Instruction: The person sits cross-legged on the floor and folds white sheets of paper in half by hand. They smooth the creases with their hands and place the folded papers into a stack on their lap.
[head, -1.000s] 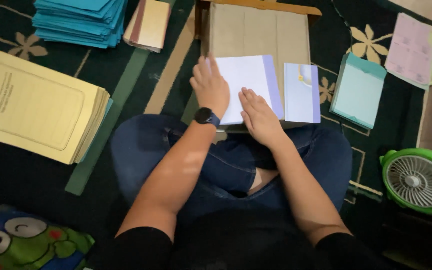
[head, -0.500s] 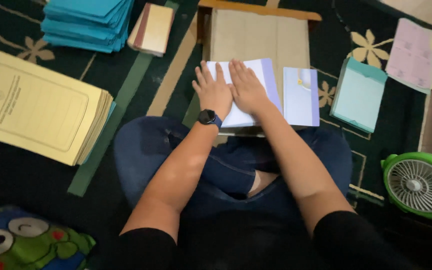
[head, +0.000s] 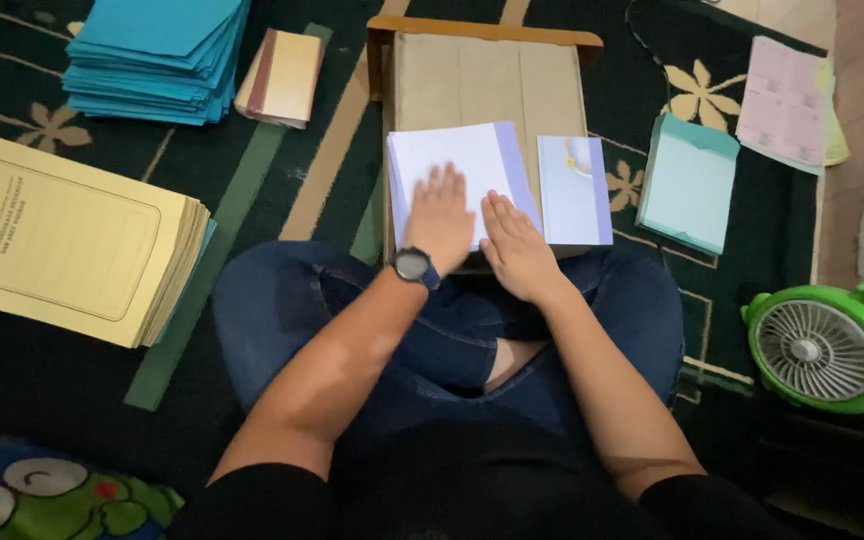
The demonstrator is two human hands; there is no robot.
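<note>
I sit cross-legged on a dark patterned carpet in front of a small wooden desk. A stack of white sheets with a lilac edge lies on its near half. My left hand, with a dark wristwatch on the wrist, presses flat on the white sheets, fingers spread. My right hand lies flat beside it on the stack's near right corner. Neither hand grips anything. A lilac booklet rests on the desk just right of the stack.
A thick pile of yellow folders lies at left, blue folders at top left, a cream and maroon pad beside them. Pale teal sheets and pink papers lie at right. A green frog-shaped fan stands at lower right.
Both hands slid back toward me over the white stack, after reaching farther up it half a second ago. The left hand stays flat; the right hand now sits at the near right corner.
</note>
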